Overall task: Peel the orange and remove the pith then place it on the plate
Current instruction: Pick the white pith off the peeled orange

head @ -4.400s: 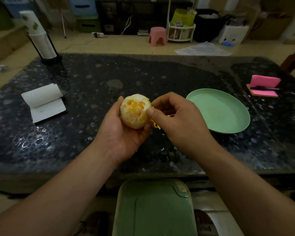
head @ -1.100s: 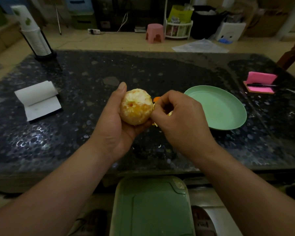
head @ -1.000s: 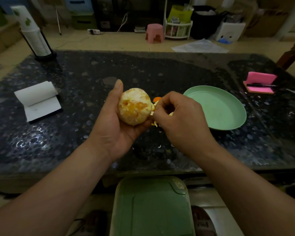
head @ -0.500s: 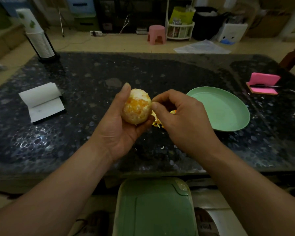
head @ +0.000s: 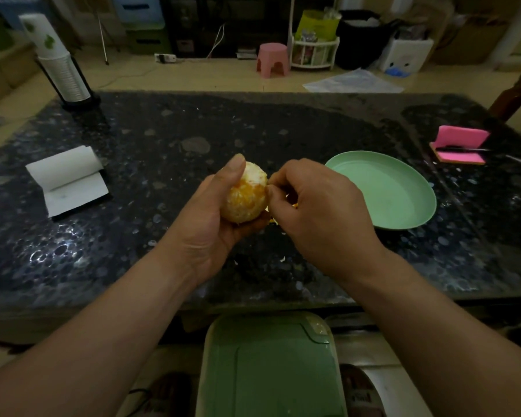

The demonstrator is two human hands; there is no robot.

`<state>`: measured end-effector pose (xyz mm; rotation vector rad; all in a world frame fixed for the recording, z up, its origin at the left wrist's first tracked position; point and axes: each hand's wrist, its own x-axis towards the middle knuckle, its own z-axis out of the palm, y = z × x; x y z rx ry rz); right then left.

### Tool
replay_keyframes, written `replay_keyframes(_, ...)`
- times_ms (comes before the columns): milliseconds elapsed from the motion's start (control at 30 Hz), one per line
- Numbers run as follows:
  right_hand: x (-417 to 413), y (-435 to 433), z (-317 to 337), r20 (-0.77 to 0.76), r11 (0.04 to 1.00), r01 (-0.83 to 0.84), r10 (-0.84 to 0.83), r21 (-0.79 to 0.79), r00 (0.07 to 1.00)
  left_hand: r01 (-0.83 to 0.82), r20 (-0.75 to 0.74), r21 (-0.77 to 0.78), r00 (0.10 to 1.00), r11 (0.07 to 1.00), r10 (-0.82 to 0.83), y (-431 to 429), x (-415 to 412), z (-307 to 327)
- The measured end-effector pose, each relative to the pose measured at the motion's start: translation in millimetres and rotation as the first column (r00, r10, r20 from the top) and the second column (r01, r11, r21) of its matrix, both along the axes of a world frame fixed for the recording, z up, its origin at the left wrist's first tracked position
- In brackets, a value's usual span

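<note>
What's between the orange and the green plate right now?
Only the person's own right hand, whose fingers pinch at the orange's right side, on the line to the plate. The left hand grips the orange above the table. Small peel scraps lie below; nothing sits on the plate.

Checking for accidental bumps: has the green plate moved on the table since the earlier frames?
No. The green plate keeps the same gap and bearing to the pink pad; only the camera view shifts slightly.
</note>
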<state>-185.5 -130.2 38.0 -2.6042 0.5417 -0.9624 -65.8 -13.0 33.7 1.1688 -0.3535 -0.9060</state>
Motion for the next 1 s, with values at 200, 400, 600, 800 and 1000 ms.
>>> replay_keyframes(200, -3, -4, 4, 0.05, 0.997, -0.016, 0.012, 0.079, 0.999, 0.0, -0.008, -0.006, 1.0, 1.0, 0.0, 0, -2, 1)
replay_keyframes(400, -6, 0, 10, 0.038, 0.98, -0.11, 0.105, 0.165, 0.994, -0.028, 0.027, 0.017, 0.999, 0.999, 0.028, -1, 4, -5)
replay_keyframes(600, -4, 2, 5, 0.006, 0.995, -0.048, 0.047, 0.089, 0.999, -0.129, 0.168, 0.044, 0.979, 0.991, 0.12, -2, -2, -5)
replay_keyframes(800, -3, 3, 5, -0.018, 0.998, -0.038, 0.039, 0.053, 0.999, -0.199, 0.337, 0.048, 0.926, 0.979, 0.172, -2, -2, -10)
replay_keyframes(1000, 0, 6, 6, 0.017, 1.0, -0.011, 0.011, -0.022, 1.0, -0.218, 0.388, 0.04, 0.903, 0.975, 0.186, -2, -1, -10)
